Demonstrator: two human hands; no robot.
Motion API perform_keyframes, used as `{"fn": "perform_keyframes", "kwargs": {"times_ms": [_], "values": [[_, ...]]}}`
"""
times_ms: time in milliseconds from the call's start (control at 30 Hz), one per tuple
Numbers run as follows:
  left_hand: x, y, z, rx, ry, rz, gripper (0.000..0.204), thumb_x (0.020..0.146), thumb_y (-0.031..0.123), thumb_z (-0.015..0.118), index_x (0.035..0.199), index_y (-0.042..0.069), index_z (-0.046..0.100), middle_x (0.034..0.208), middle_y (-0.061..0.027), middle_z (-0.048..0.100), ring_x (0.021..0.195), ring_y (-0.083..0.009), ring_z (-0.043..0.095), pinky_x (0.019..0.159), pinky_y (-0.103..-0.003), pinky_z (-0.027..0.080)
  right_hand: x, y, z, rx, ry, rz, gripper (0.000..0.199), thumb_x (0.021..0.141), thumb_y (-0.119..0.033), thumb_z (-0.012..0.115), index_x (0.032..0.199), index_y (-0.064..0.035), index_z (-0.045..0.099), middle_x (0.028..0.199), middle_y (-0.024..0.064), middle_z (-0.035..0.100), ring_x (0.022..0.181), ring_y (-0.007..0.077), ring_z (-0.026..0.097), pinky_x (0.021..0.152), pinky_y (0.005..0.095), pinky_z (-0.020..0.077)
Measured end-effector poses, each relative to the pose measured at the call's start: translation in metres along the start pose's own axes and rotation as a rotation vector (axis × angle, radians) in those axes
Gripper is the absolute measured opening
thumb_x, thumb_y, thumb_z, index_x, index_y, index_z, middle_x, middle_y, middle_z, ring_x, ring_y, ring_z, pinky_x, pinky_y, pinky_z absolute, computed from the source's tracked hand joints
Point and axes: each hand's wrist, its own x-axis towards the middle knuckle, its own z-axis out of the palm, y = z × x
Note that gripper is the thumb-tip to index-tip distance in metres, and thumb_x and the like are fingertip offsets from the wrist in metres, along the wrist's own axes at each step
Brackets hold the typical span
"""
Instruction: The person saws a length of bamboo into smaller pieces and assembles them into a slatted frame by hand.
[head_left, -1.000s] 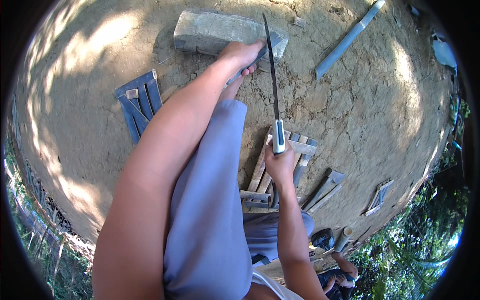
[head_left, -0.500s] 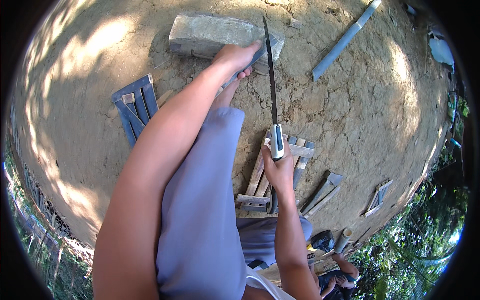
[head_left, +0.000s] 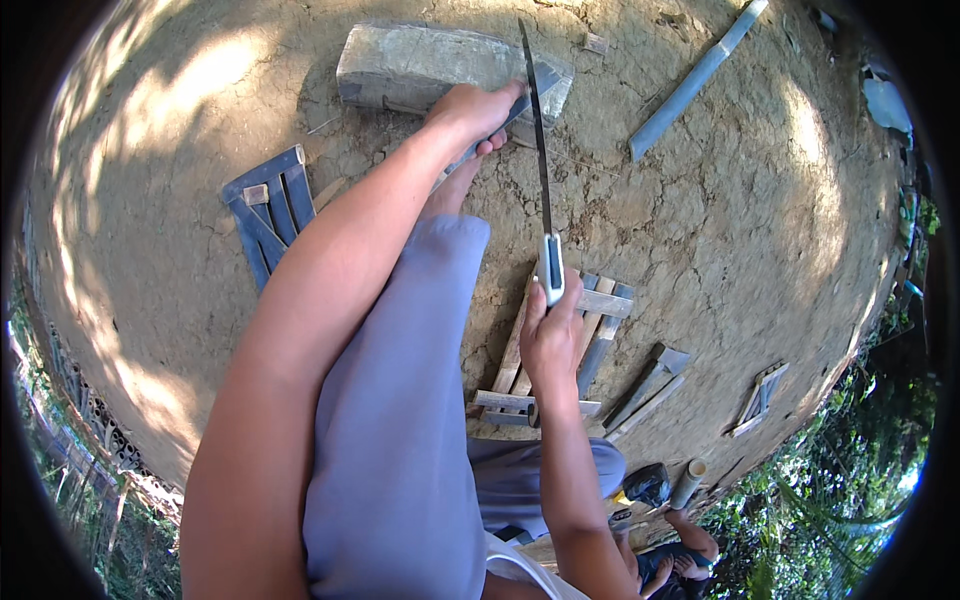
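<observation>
My left hand (head_left: 475,115) is closed round a dark, flat strip of wood (head_left: 546,76) and presses it against a thick wooden block (head_left: 420,60) on the ground. The strip slants across the block, with my bare foot (head_left: 452,190) beside its near end. My right hand (head_left: 552,345) grips a hand saw (head_left: 543,160) by its pale handle. The long, dark blade points away from me and crosses the strip just right of my left fingers. How deep the teeth sit in the strip, I cannot tell.
Slatted wooden frames lie at the left (head_left: 268,210), under my right hand (head_left: 605,300) and far right (head_left: 758,398). A long grey-blue strip (head_left: 690,90) rests at the upper right. Near the dark blade-like piece (head_left: 648,385) sit a cylinder (head_left: 688,482) and another person (head_left: 680,560).
My right hand has pushed the saw a little forward and slightly left, so its tip reaches farther past the strip. My left hand stays on the strip.
</observation>
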Motion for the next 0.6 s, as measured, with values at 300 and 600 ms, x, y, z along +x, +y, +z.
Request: {"fn": "perform_keyframes", "kwargs": {"times_ms": [300, 600], "values": [[0.003, -0.001, 0.003, 0.055, 0.049, 0.004, 0.068, 0.101, 0.062, 0.054, 0.08, -0.001, 0.069, 0.064, -0.0051, 0.067, 0.048, -0.0099, 0.057, 0.05, -0.031, 0.048, -0.013, 0.014, 0.015, 0.018, 0.081, -0.037, 0.047, 0.103, -0.019, 0.061, 0.143, -0.0053, 0.042, 0.088, 0.0319, 0.069, 0.081, 0.0546, 0.068, 0.066, 0.0596, 0.0524], [-0.007, 0.001, 0.002, 0.008, 0.033, 0.014, 0.069, 0.101, 0.06, 0.058, 0.084, -0.006, 0.068, 0.068, -0.0085, 0.066, 0.047, -0.0084, 0.057, 0.044, -0.027, 0.047, 0.002, 0.01, 0.008, 0.012, 0.039, 0.003, 0.041, 0.105, -0.023, 0.059, 0.138, -0.0052, 0.043, 0.084, 0.0317, 0.068, 0.079, 0.0549, 0.066, 0.063, 0.0574, 0.051]]}}
